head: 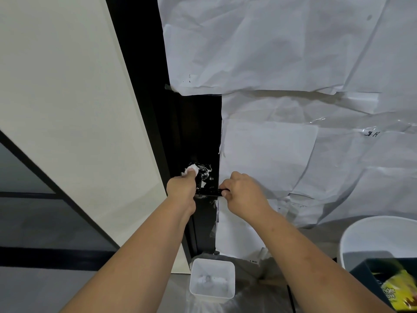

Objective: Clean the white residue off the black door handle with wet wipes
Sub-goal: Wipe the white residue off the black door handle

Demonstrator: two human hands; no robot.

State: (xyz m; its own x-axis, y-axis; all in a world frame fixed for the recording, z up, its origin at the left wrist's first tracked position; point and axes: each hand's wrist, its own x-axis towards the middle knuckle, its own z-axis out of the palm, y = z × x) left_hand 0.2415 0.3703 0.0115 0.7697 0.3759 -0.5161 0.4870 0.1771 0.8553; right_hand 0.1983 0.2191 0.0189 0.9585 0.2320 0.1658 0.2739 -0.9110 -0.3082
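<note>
The black door handle point(211, 192) sticks out from a black door strip point(198, 132), with white residue point(206, 171) smeared on the plate above it. My left hand point(181, 187) pinches a crumpled white wet wipe point(191, 170) and presses it against the smeared plate by the handle's base. My right hand point(242, 194) grips the free end of the handle lever with curled fingers. White streaks also show on the lever and just below it.
White paper sheets point(293, 86) are taped over the door to the right. On the floor below stand a small white square bin point(212, 280) with used wipes, a large white bucket point(379, 236) and a dark box with a yellow pack point(399, 290). A cream wall point(67, 109) lies left.
</note>
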